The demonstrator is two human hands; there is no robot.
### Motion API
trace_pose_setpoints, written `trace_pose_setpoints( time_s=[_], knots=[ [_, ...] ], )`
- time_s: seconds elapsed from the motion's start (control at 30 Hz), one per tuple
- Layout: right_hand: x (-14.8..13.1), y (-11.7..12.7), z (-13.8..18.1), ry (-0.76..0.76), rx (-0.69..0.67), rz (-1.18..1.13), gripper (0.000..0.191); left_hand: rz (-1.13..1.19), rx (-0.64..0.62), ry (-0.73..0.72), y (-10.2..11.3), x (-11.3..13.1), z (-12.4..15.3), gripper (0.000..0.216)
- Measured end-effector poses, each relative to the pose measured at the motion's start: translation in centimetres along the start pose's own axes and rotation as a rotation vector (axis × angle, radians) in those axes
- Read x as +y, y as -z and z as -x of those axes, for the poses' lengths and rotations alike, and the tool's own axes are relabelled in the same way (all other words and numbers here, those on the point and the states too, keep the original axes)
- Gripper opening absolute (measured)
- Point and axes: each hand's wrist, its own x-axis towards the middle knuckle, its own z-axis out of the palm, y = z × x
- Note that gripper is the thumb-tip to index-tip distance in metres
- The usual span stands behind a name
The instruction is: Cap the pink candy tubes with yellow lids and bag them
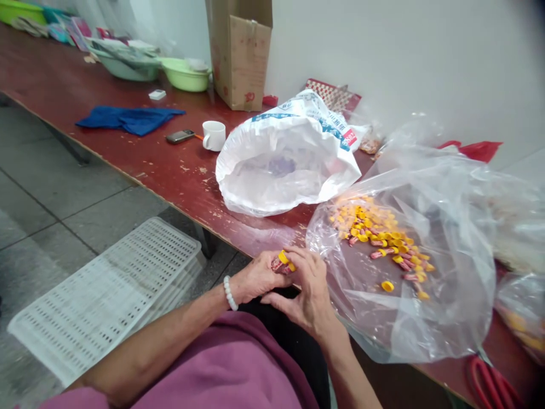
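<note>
At the table's front edge, above my lap, my hands meet around small red-patterned tubes with yellow caps [283,263]. My left hand [259,276], with a white bead bracelet [230,293] at the wrist, is closed around them. Curled fingers of my right hand [309,284] press on the capped ends from the right, its thumb held lower and apart. Just right of it, a clear plastic bag [434,324] lies spread, with many loose yellow caps [361,217] and capped tubes [406,261] in it. A white printed plastic bag [242,187] gapes open behind my hands.
On the red table [162,170] stand a white mug [213,136], a phone [180,136], a blue cloth [130,119], a green basin [186,76] and a cardboard box [244,62]. Red-handled scissors [489,380] lie at lower right. White crates [110,289] sit on the floor.
</note>
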Motion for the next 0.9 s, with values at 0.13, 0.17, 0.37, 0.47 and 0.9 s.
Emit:
trace_pose_setpoints(
  time_s=[0.13, 0.17, 0.37, 0.47, 0.9],
  knots=[
    [-0.3, -1.3, 0.1, -0.045, 0.017, 0.029, 0.064, 0.110, 0.046, 0.051, -0.3, 0.2, -0.3, 0.014],
    [-0.2, -1.4, 0.0, -0.057, 0.021, 0.043, 0.064, 0.130, 0.059, 0.073, -0.4, 0.3, -0.5, 0.014],
    [-0.2, -1.8, -0.5, -0.088, 0.086, 0.116, 0.091, 0.110, 0.076, 0.117, -0.3, 0.7, -0.8, 0.012],
    [0.3, -2.2, -0.6, -0.023, 0.059, 0.153, 0.089, 0.164, 0.041, 0.088, -0.4, 0.2, -1.0, 0.018],
    [4.7, 4.1, -1.6, -0.169, 0.025, 0.032, 0.075, 0.211, 0.011, 0.180, -0.9, -0.1, -3.1, 0.021]
  ],
)
